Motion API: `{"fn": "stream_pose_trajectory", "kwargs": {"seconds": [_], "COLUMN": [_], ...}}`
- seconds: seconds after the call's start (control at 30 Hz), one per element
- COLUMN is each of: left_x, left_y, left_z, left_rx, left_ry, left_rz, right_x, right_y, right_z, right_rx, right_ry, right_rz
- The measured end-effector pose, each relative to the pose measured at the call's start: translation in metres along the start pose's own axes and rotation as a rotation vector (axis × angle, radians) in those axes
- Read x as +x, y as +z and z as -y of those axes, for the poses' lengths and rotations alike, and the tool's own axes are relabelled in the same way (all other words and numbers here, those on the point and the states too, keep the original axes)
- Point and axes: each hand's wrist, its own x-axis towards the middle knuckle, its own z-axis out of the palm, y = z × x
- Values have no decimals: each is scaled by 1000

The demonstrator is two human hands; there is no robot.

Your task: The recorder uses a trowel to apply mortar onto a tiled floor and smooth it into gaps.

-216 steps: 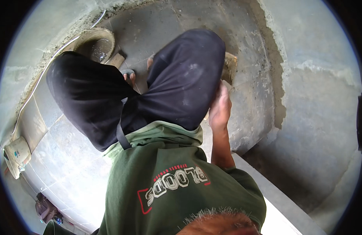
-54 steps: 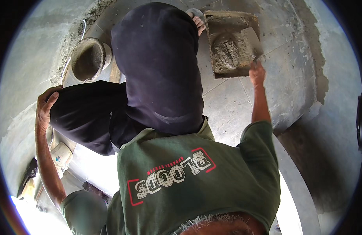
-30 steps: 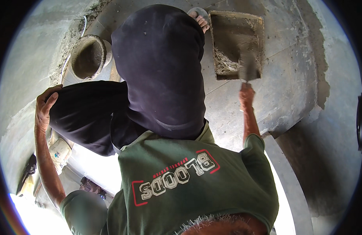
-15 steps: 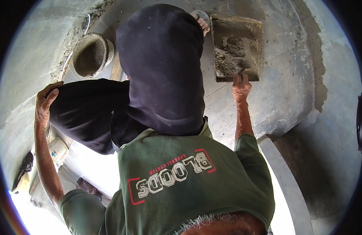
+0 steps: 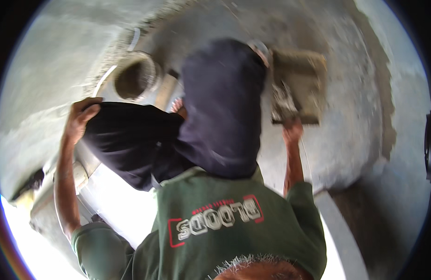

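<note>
My right hand (image 5: 292,130) is closed at the near edge of a shallow rectangular mortar box (image 5: 322,77). It grips what looks like a trowel (image 5: 284,95), its pointed blade reaching into the box along the left side. Motion blurs the blade, and my fingers hide its handle. Wet grey mortar lies in the box, spread across the bottom. My left hand (image 5: 80,122) rests on my bent left knee (image 5: 113,121) in dark trousers, thumb apart from the fingers, holding nothing.
Left of my feet stands a round bucket (image 5: 137,77), dark inside. Beside it lies a wooden piece (image 5: 166,91). Rough mortar (image 5: 113,70) runs along the wall's foot at the left, and a mortar band (image 5: 382,79) curves along the right. A pale container (image 5: 79,176) sits behind my left arm.
The whole view has shifted, with things appearing lower and further right. The trowel blade now shows in the box, where heaped mortar lay before. My left hand stays on the knee.
</note>
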Motion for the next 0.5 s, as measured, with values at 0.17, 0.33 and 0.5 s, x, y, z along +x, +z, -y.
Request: {"fn": "stream_pose_trajectory", "kwargs": {"seconds": [0.17, 0.33, 0.5], "left_x": [-5, -12, -27], "left_y": [-7, -8, 7], "left_z": [-11, -4, 16], "left_rx": [122, 140, 26], "left_ry": [-6, 56, 79], "left_rz": [-17, -51, -257], "right_x": [-5, -20, -38], "right_y": [-16, -70, -138], "right_z": [-7, 4, -14], "right_rx": [-557, 143, 41], "right_ry": [-322, 297, 685], "right_rz": [198, 45, 348]}}
